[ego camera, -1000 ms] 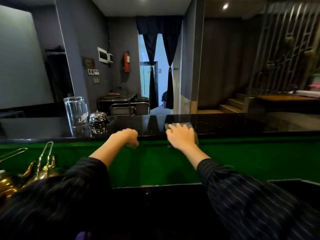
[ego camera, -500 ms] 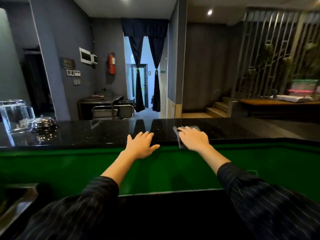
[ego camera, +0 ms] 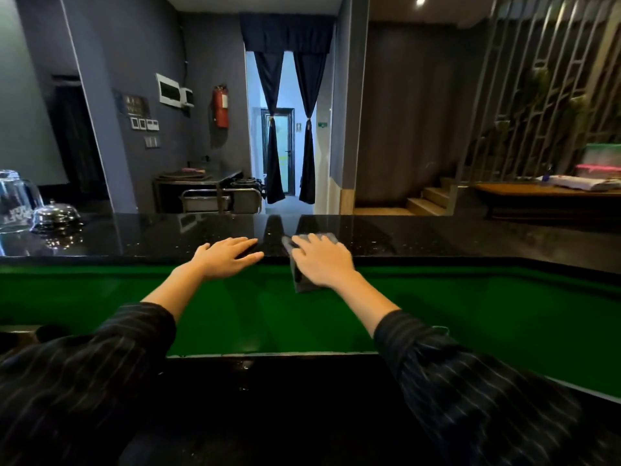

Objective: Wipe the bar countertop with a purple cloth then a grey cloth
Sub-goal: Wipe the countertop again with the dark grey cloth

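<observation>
The black speckled bar countertop [ego camera: 420, 240] runs across the middle of the head view. My right hand [ego camera: 322, 262] presses flat on a grey cloth [ego camera: 302, 284] at the counter's near edge; the cloth's near end hangs over the green front panel [ego camera: 470, 297]. My left hand [ego camera: 226, 257] lies flat on the counter edge just left of it, fingers spread, holding nothing. No purple cloth shows.
An upturned glass jug [ego camera: 15, 203] and a shiny metal bell [ego camera: 55, 213] stand on the counter at far left. A lower black ledge [ego camera: 268, 381] lies in front of me. A wooden table [ego camera: 544, 190] and stairs [ego camera: 426, 200] are beyond the counter at right.
My left hand went from a fist to an open palm on the counter edge. My right hand pulled the grey cloth toward the near edge so it overhangs. My view shifted right; the jug moved left.
</observation>
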